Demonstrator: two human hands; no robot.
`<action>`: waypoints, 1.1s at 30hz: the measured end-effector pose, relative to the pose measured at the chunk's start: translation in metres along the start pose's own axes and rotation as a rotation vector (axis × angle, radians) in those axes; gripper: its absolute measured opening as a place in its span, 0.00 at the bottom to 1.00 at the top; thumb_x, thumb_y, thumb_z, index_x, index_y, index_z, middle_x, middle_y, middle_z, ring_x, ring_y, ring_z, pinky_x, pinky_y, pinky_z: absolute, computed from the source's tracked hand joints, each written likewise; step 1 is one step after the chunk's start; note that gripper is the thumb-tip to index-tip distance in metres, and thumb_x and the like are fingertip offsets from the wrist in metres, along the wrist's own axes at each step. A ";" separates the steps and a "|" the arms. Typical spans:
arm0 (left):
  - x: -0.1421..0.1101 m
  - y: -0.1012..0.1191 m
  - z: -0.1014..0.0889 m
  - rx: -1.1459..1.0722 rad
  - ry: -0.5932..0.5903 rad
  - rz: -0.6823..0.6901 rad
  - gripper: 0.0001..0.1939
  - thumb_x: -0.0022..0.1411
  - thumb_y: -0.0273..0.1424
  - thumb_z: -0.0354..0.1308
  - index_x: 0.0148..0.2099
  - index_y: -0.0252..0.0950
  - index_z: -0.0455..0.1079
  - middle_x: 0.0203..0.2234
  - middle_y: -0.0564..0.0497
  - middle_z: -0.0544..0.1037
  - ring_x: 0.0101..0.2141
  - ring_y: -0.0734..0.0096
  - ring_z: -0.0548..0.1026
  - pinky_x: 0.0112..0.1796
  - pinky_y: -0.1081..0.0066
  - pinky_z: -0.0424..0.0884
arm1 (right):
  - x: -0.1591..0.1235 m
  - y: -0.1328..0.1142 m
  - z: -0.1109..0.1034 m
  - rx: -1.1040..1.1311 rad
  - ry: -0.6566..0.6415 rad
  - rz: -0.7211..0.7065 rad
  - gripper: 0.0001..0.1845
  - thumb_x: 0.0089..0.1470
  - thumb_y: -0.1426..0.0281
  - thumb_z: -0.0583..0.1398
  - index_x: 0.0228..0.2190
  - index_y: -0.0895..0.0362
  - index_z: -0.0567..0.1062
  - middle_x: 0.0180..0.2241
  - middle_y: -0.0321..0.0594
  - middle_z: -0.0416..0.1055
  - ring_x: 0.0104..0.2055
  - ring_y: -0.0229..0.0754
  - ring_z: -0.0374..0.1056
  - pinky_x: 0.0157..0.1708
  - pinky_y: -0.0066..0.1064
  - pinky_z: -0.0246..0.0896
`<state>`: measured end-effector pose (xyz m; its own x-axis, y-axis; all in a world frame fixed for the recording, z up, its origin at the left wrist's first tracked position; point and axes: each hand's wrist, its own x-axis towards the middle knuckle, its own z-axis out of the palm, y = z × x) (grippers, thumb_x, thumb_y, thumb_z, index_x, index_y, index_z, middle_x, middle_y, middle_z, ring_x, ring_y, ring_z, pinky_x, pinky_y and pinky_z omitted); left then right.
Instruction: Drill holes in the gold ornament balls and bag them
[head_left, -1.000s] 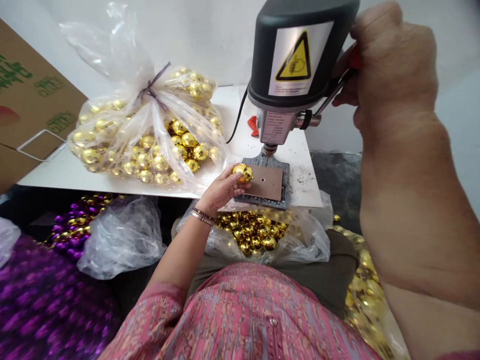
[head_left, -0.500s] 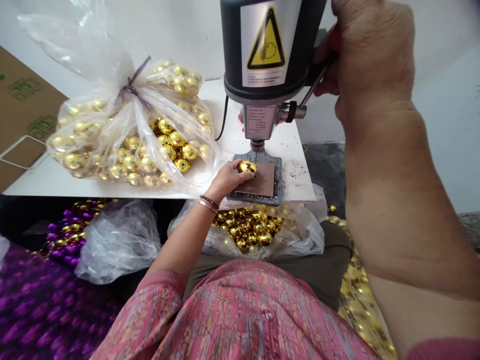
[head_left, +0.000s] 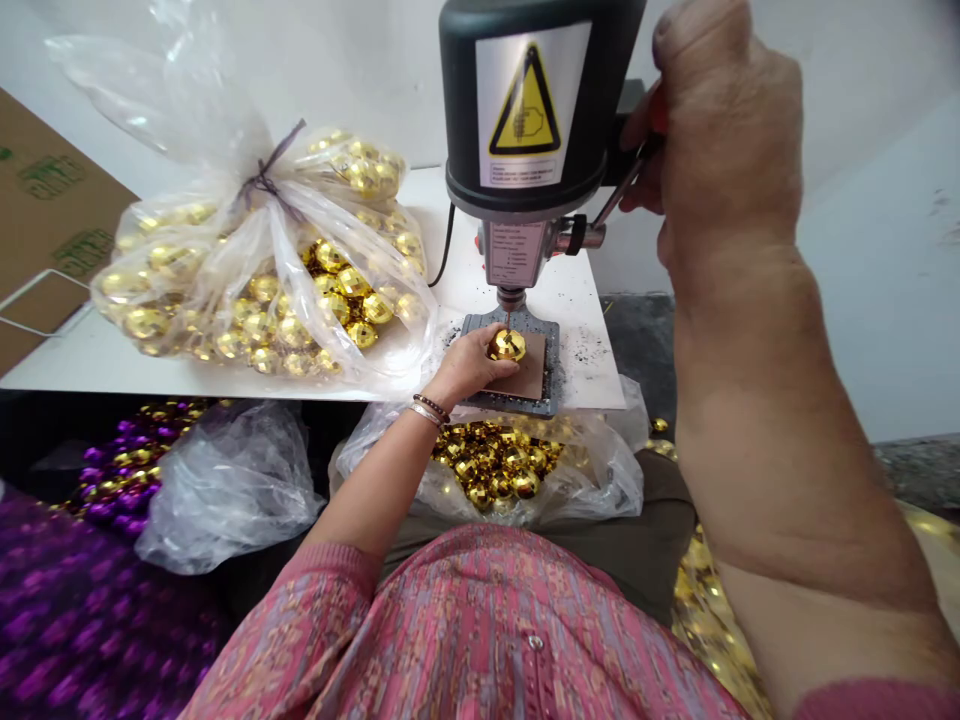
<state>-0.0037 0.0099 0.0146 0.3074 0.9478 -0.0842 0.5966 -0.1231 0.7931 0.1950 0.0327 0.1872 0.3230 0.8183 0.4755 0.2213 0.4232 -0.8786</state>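
Observation:
My left hand (head_left: 466,366) rests over the drill press base and holds a mirrored gold faceted ball (head_left: 508,345) between thumb and fingers. The ball sits on a brown pad (head_left: 534,368) on the grey metal base plate (head_left: 517,402), and the tip of the drill bit (head_left: 506,320) touches or nearly touches its top. My right hand (head_left: 724,140) is up at the side of the black bench drill head (head_left: 517,110), closed around a metal lever with a red grip (head_left: 637,170). Part of the lever is hidden by my fingers.
The drill stands on a white table (head_left: 112,358) scattered with dark shavings. A tied transparent bag of gold balls (head_left: 255,290) fills the table's left side, beside a cardboard box (head_left: 52,210). A bag of gold balls (head_left: 495,470) lies on my lap, with purple balls (head_left: 120,470) at lower left.
My left hand has carried the gold ball to the right, from the pad's left edge to directly under the drill bit. My right hand stays on the lever.

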 end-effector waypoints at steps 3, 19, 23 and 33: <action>-0.001 -0.001 0.001 0.004 0.013 -0.014 0.38 0.53 0.30 0.74 0.67 0.34 0.75 0.50 0.45 0.85 0.47 0.58 0.81 0.51 0.65 0.75 | -0.027 -0.006 -0.001 -0.127 0.075 -0.076 0.18 0.69 0.64 0.52 0.27 0.59 0.62 0.24 0.32 0.61 0.26 0.25 0.54 0.28 0.22 0.52; -0.005 -0.006 0.005 -0.049 0.013 0.005 0.34 0.56 0.30 0.73 0.65 0.34 0.76 0.48 0.48 0.85 0.45 0.61 0.81 0.46 0.70 0.73 | -0.118 0.041 -0.016 -0.434 0.102 -0.375 0.10 0.60 0.64 0.55 0.29 0.55 0.66 0.25 0.34 0.62 0.26 0.30 0.56 0.31 0.28 0.55; -0.006 -0.005 0.006 -0.040 0.020 0.007 0.31 0.56 0.31 0.73 0.63 0.36 0.77 0.47 0.49 0.85 0.44 0.62 0.81 0.47 0.69 0.73 | -0.122 0.051 -0.013 -0.442 0.150 -0.420 0.11 0.62 0.62 0.54 0.30 0.54 0.69 0.25 0.34 0.64 0.27 0.32 0.59 0.32 0.29 0.58; -0.006 -0.007 0.005 0.004 0.029 0.008 0.29 0.56 0.33 0.74 0.60 0.39 0.78 0.43 0.50 0.85 0.43 0.60 0.81 0.48 0.67 0.74 | -0.132 0.075 -0.003 -0.403 0.249 -0.504 0.17 0.67 0.57 0.52 0.33 0.54 0.71 0.27 0.36 0.70 0.28 0.35 0.64 0.34 0.31 0.62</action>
<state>-0.0057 0.0036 0.0065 0.2905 0.9550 -0.0599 0.5968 -0.1319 0.7915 0.1718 -0.0450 0.0589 0.2821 0.4256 0.8598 0.7088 0.5115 -0.4857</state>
